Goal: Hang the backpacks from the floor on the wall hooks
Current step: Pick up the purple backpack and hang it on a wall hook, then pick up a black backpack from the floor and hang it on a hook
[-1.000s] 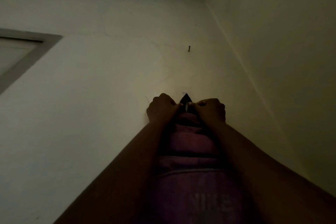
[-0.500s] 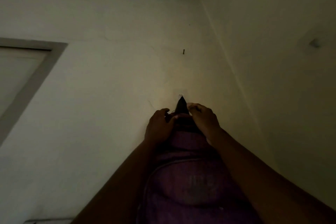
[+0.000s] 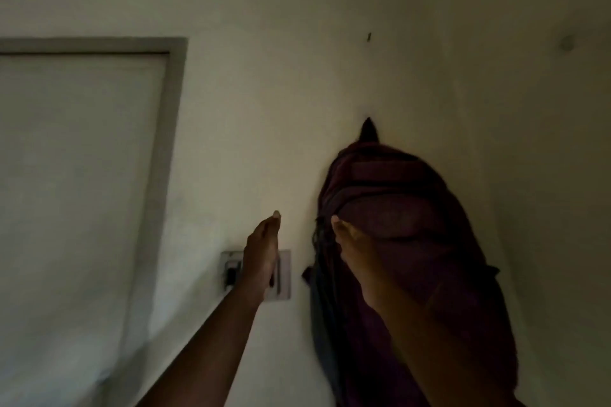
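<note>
Your left hand (image 3: 261,251) and right hand (image 3: 355,249) are both flat, fingers extended and empty, while the maroon backpack (image 3: 396,241) hangs on the wall by its top loop (image 3: 368,130); it looks soft and saggy, so lift by that loop.

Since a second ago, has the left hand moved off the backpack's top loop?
Yes. The left hand is down-left of the loop where it hangs on the wall, open, clear of the backpack.

A dim room with a pale cream plastered wall (image 3: 264,76). At left stands a white door (image 3: 76,175) in a grey frame (image 3: 165,158). A grey switch plate (image 3: 284,274) sits lower down; a small dark nail (image 3: 368,37) projects higher up.
</note>
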The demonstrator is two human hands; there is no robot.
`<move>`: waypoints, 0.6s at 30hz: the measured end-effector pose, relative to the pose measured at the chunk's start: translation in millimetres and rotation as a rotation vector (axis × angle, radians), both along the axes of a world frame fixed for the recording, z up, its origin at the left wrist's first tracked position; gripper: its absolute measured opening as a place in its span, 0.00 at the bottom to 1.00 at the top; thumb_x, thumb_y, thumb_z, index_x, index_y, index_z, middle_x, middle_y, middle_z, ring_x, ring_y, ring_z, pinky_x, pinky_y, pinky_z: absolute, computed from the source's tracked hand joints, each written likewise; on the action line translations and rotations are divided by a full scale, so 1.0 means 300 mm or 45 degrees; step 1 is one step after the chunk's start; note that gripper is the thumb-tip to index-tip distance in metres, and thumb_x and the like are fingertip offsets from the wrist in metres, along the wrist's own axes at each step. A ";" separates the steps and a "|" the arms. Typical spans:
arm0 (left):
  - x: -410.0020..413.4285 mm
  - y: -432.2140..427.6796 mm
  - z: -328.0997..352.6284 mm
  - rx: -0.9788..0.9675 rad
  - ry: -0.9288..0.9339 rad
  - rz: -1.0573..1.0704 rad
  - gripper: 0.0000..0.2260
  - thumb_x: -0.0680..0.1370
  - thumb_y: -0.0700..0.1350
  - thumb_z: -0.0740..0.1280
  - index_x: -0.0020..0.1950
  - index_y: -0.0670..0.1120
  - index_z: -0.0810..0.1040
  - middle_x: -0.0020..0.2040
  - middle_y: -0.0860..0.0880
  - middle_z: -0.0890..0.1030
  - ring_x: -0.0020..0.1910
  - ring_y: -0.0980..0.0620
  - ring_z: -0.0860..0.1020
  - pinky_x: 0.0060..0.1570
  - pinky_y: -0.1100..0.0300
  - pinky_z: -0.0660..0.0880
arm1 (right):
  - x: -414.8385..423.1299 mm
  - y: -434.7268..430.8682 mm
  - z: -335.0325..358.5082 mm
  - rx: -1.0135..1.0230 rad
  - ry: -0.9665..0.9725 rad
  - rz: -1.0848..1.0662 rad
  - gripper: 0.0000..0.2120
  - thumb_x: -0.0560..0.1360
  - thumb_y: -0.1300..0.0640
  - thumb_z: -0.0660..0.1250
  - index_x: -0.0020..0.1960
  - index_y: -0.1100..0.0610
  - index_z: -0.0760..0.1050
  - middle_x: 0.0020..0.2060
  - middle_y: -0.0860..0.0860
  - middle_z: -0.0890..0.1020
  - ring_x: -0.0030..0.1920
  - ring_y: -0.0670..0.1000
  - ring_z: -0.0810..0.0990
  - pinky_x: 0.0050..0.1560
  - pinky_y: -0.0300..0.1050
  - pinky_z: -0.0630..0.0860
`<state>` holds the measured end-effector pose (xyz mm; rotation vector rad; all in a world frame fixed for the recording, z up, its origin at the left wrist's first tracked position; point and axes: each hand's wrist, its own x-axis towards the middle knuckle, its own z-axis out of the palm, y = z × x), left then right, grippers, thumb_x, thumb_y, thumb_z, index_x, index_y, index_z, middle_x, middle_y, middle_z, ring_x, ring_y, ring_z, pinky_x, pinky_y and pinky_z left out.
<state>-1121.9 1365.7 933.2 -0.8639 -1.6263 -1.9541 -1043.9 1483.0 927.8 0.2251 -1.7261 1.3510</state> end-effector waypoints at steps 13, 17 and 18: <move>0.160 -0.938 -0.626 0.080 -0.370 0.500 0.19 0.81 0.49 0.54 0.71 0.47 0.66 0.72 0.49 0.69 0.72 0.49 0.66 0.66 0.58 0.58 | -0.145 -0.894 -0.569 -0.061 -0.660 0.801 0.28 0.73 0.35 0.57 0.68 0.48 0.68 0.69 0.49 0.71 0.68 0.51 0.69 0.70 0.54 0.65; 0.214 -1.267 -0.755 0.158 -0.501 0.718 0.20 0.81 0.50 0.54 0.72 0.49 0.66 0.72 0.49 0.68 0.72 0.49 0.65 0.68 0.55 0.57 | -0.176 -1.221 -0.696 -0.057 -0.755 1.094 0.21 0.73 0.35 0.58 0.58 0.47 0.73 0.62 0.52 0.75 0.67 0.54 0.71 0.70 0.55 0.66; 0.219 -1.332 -0.776 0.205 -0.531 0.774 0.20 0.80 0.51 0.54 0.72 0.49 0.67 0.72 0.50 0.69 0.72 0.50 0.66 0.68 0.55 0.56 | -0.189 -1.288 -0.719 -0.026 -0.766 1.149 0.19 0.73 0.35 0.58 0.56 0.45 0.73 0.60 0.52 0.76 0.66 0.54 0.71 0.70 0.56 0.66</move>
